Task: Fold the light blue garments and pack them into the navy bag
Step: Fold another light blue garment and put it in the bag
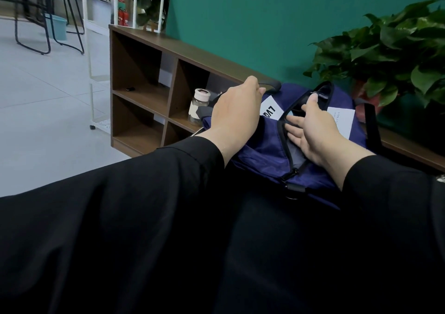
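Observation:
The navy bag [267, 145] lies on its side in front of me, with white labels and a black zip rim around its opening. My left hand [237, 111] rests over the bag's left end, its fingers curled on the black handle [272, 84]. My right hand [310, 130] is flat with fingers spread, reaching into the open mouth, where a pale grey-blue lining or cloth [297, 153] shows. I cannot tell whether that is a garment. No light blue garment is plainly visible. Black sleeves cover both forearms.
A brown cubby shelf [144, 78] runs along the teal wall, holding a small glass jar [198, 105]. A leafy potted plant [390, 56] stands to the right of the bag. White rack and black stool legs stand on the grey floor at far left.

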